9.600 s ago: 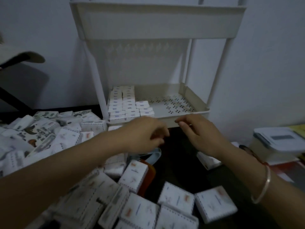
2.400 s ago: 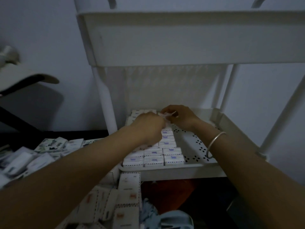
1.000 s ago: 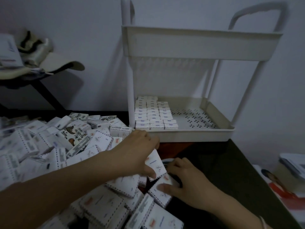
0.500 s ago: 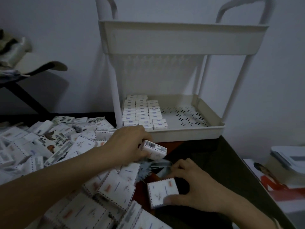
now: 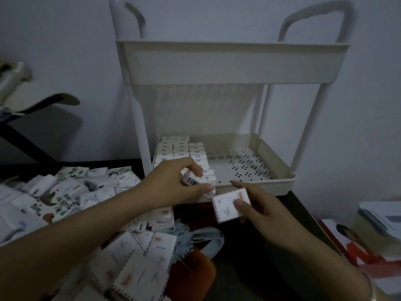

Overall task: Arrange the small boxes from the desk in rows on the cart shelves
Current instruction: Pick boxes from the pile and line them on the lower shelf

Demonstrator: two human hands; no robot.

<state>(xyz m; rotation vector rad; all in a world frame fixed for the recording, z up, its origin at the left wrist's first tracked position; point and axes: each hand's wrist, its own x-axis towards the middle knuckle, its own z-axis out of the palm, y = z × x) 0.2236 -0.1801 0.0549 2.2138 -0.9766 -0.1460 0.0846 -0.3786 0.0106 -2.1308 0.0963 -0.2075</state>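
White cardboard loose boxes with dashed borders lay heaped on the dark bench nearest the camera, stock not yet sorted. Just beyond the heap, both hands were lifted off the bench in front of the cart. The right hand held a flat box face-up, thumb on top and fingers underneath, a grip that kept it level and ready to pass forward. The left hand pinched a second box between thumb and curled fingers, barcode end towards the camera; it seemed turned on edge to suit the way the shelved ones were packed. Directly behind that hand sat the lower shelf, its left side filled with tidy rows pressed tight together, probably so each column braced the next. The perforated right side lay bare, and the short third column looked like the likely spot for both held boxes. Above, the upper shelf showed only its outer wall.
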